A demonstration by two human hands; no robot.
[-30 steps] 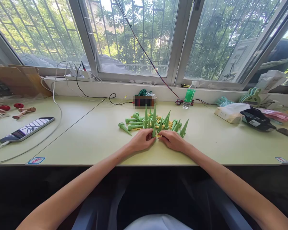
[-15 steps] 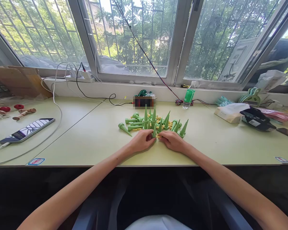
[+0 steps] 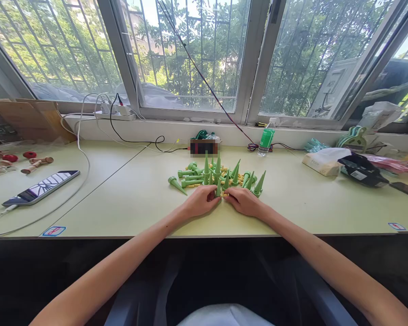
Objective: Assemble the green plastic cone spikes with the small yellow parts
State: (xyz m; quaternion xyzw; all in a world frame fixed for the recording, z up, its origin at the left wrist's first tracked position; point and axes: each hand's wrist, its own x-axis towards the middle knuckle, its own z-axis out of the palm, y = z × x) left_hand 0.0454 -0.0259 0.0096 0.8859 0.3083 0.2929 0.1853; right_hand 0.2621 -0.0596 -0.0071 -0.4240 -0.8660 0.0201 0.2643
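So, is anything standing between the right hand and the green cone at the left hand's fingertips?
Only a small yellow piece, at the fingertips of the right hand, lies between it and the green cone at the left hand. Nothing else visible is in that gap.

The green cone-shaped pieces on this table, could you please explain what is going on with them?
A person works at a pale green tabletop with two bare hands. The left hand holds a green plastic cone, point up. The right hand, close beside it, seems to pinch a small yellow piece; whether the two parts touch is too small to tell. Just beyond the hands, more green cones stand or lie among other yellow pieces.
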